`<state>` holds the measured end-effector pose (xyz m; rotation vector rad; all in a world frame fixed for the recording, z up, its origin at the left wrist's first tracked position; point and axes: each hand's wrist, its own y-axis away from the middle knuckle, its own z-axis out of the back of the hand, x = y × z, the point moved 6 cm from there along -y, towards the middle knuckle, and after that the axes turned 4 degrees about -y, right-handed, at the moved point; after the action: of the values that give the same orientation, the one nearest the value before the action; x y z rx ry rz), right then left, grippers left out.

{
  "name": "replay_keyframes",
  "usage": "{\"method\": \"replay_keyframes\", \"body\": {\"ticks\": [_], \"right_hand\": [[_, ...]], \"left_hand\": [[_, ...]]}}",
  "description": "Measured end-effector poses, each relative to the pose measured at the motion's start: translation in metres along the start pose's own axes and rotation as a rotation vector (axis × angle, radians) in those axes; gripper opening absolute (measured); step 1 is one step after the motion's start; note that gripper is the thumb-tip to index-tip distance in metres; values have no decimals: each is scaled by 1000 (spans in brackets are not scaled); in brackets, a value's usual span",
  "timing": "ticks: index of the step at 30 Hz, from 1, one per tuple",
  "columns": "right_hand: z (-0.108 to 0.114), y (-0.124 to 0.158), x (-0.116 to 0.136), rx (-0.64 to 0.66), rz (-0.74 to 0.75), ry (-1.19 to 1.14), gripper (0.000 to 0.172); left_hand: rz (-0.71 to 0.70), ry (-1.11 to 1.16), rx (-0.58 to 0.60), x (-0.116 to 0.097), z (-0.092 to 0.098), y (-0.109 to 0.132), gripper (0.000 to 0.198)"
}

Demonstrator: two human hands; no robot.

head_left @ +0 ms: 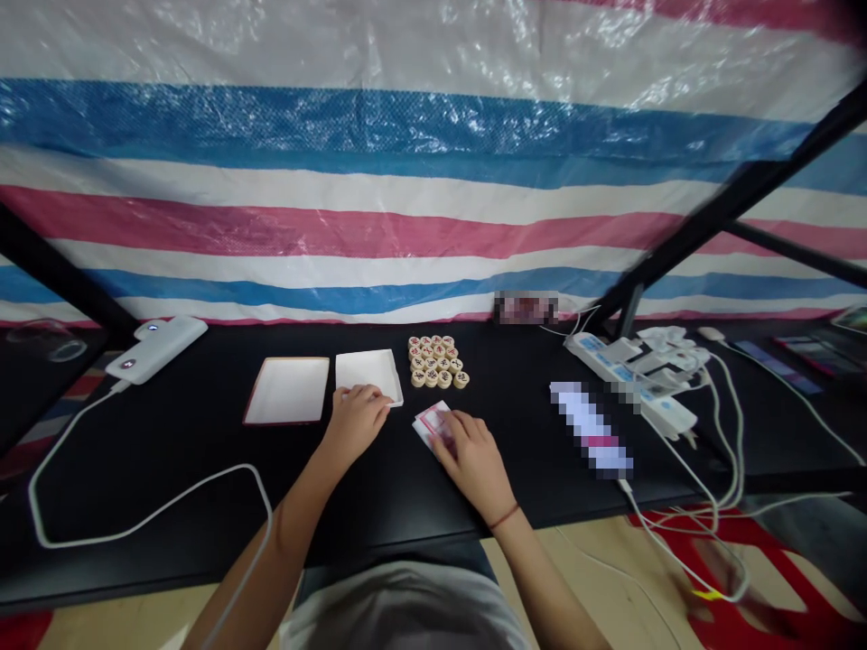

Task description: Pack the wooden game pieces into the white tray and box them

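My left hand (357,420) lies over the near rim of a shallow white box (369,368), its fingers curled onto that edge and the thumb toward the box's right corner. My right hand (470,453) has its fingers closed on a small folded paper (428,422), white with pink print, flat on the black table; the palm hides part of it. Just behind that paper stand several round Chinese chess pieces (437,363) in tight rows, some marked in red and some in dark characters. To the left of the white box is a matching shallow tray or lid (287,390), its pale inside facing up.
A white power bank (157,350) with a long cable sits at the left. On the right lie a blurred-out phone (591,429) and a crowded power strip (629,384) with cables. Another pixelated device (526,308) rests against the striped tarp (406,230). A red stool (765,569) stands below.
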<state>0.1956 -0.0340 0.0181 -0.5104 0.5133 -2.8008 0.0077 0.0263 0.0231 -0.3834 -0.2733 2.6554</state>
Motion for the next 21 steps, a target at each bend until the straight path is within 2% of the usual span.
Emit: {"method": "replay_keyframes", "body": {"ticks": [3, 7, 15, 21], "right_hand": [[-3, 2, 5, 49, 22, -1, 31], [-3, -9, -2, 89, 58, -42, 28], [-8, -20, -19, 84, 101, -71, 26], [-11, -18, -23, 48, 89, -92, 26]], "left_hand": [[16, -22, -18, 3, -1, -2, 20], [24, -41, -42, 5, -5, -4, 22], [-23, -13, -126, 4, -10, -11, 28], [-51, -17, -131, 8, -15, -15, 30]]}}
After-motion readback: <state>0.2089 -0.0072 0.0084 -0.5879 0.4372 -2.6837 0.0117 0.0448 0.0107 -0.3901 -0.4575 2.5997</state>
